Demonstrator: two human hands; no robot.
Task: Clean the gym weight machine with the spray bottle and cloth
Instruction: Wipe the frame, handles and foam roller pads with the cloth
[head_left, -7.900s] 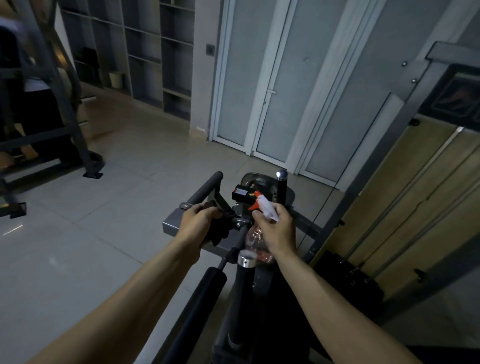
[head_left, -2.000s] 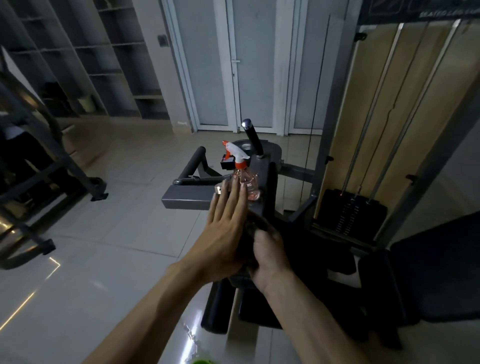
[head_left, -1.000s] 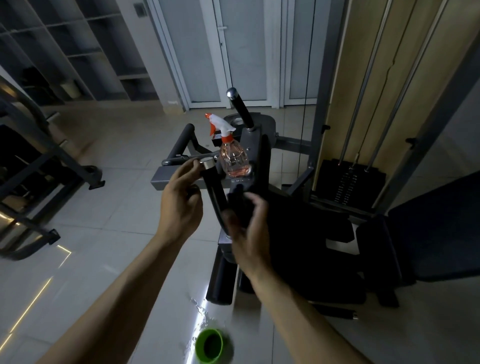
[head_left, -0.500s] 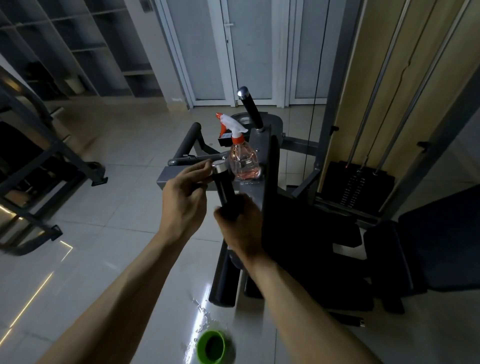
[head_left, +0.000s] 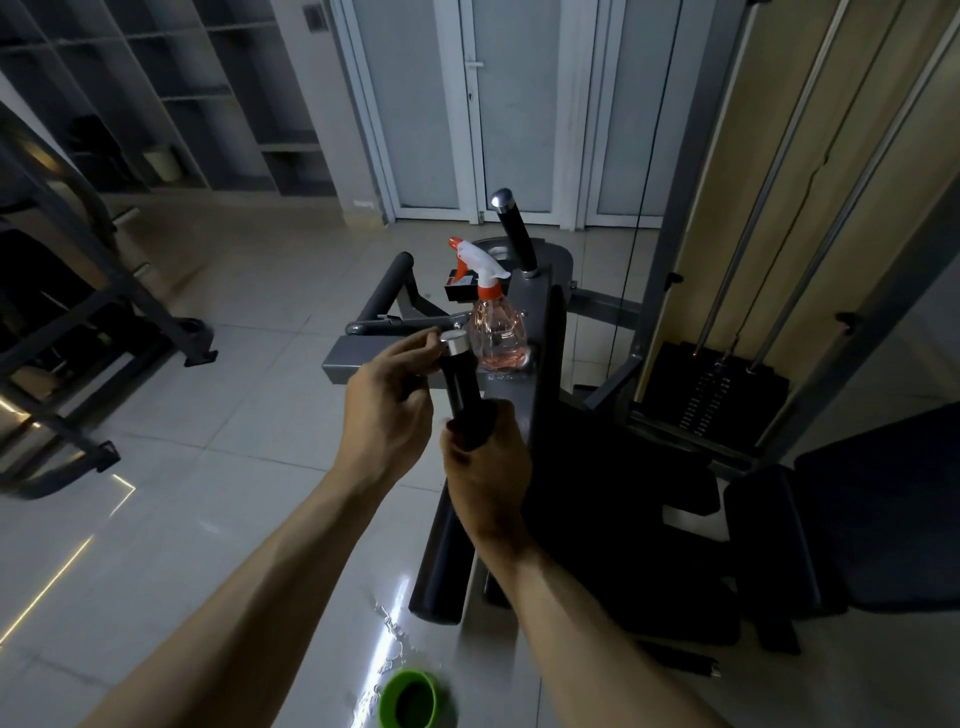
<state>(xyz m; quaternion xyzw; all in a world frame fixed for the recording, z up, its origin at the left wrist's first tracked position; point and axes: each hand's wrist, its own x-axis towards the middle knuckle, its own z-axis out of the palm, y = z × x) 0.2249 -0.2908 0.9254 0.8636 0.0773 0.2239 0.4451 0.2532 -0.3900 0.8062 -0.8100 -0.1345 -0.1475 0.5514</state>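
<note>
Black chrome-capped machine handle (head_left: 461, 387) standing near upright, lower end clasped by right hand (head_left: 488, 467), cap pinched by fingers (head_left: 411, 347) of left hand (head_left: 387, 410).

A green round cup (head_left: 410, 699) stands on the pale tiled floor (head_left: 249, 467), beside a spatter of water (head_left: 387, 636). White double doors (head_left: 467, 104) close the far wall, grey open shelving (head_left: 156, 78) to their left holds a small pale bin (head_left: 162, 162), and a dark metal frame (head_left: 78, 322) stands at left.
</note>
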